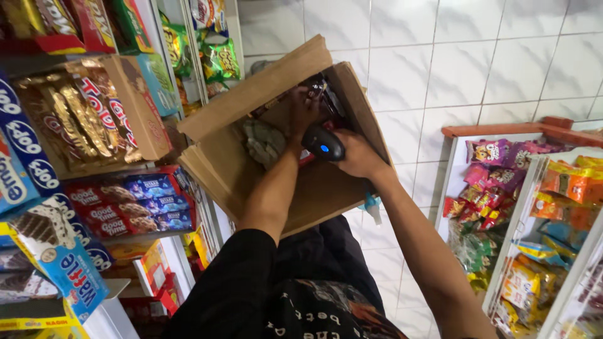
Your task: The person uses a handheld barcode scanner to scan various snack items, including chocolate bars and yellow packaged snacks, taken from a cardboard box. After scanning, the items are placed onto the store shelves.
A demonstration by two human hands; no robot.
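Inside the cardboard box (251, 163), left hand (303, 108) grips dark packets (323, 94); right hand (355, 154) holds a scanner (323, 144).

I have a single view, from a camera worn on the person's head, so no second view overlaps it. It looks steeply down along the person's front and both forearms, tilted so that the tiled floor (440, 69) fills the upper frame. It sits close: the open cardboard box (264, 157) lies at arm's length in mid-frame, with the left hand (303, 110) and the right hand (358, 154) meeting over it. The snack shelves (81, 157) crowd the left edge, very near the lens; a display rack (521, 213) occupies the lower right, slightly farther off.
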